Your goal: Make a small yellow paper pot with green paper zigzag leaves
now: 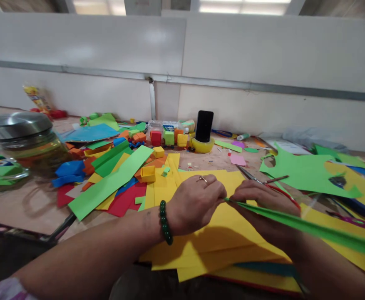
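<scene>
My left hand (196,202), with a ring and a green bead bracelet at the wrist, pinches the near tip of a long green paper strip (310,228). My right hand (261,198) is closed around the same strip just beside it. The strip runs away to the lower right, seen edge-on and blurred. Both hands rest over a stack of yellow paper sheets (219,233). Scissors (252,177) lie on the table just beyond my right hand.
Coloured paper strips and small folded paper cubes (155,137) litter the table. A glass jar with a metal lid (23,139) stands at the left. A black phone (204,126) stands in a yellow tape roll. Cut green sheets (307,173) lie at the right.
</scene>
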Motion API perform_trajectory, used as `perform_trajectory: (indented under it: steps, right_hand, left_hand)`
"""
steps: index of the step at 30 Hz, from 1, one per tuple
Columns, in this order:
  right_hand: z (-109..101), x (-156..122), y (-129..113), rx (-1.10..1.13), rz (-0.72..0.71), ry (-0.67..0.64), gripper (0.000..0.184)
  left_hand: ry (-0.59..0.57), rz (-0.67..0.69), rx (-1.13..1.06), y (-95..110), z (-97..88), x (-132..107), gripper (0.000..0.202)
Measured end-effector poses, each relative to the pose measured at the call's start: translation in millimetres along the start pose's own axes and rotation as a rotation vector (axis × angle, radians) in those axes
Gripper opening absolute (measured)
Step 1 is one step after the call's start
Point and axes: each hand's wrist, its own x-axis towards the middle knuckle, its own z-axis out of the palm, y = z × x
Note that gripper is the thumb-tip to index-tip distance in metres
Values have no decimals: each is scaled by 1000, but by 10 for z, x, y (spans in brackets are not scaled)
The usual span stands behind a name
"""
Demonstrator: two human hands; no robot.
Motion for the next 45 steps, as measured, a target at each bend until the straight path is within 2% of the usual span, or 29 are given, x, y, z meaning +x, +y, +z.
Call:
perform_trajectory:
  steps: [2, 4, 6, 8, 9, 14, 18, 23, 26, 31, 37, 45]
  right_hand:
    - [-8, 0, -35, -99, -41, 86, 15]
    - [-20, 0, -55, -186, -91, 154, 18]
    - [-40, -4, -51, -230, -175, 134, 21]
    - [-60, -10, -33, -248, -262, 72, 24]
    - [-67, -11, -23, -253, -295, 49, 25]
    - [-51, 9, -12, -332, -384, -12, 27]
    - [-4, 15, -3, -349, -365, -35, 30]
    - [53, -13, 19, -297, -279, -41, 30]
    - [91, -23, 33, -242, -175, -39, 28]
    - [178, -26, 90, -210, 80, 19, 10]
    - [200, -45, 170, -82, 434, -118, 20]
    - [158, 53, 212, 110, 605, -177, 25]
  left_hand:
    - [35, -127, -106, -3, 20, 13, 14]
    - [21, -349, -320, -6, 34, 36, 18]
    - [-72, -549, -655, -3, 27, 64, 20]
    - [-169, -676, -990, 10, 1, 85, 19]
    - [-182, -727, -1102, 18, -16, 91, 20]
    - [-91, -964, -1260, 52, -37, 86, 23]
    - [-9, -1120, -1303, 77, 10, 86, 21]
    - [71, -1174, -1327, 100, 10, 111, 9]
    - [48, -1176, -1358, 108, -15, 126, 11]
    - [-21, -1172, -1389, 121, -49, 143, 18]
    - [-67, -1260, -1369, 82, -41, 172, 25]
    - [-93, -1163, -1351, -10, 63, 139, 17]
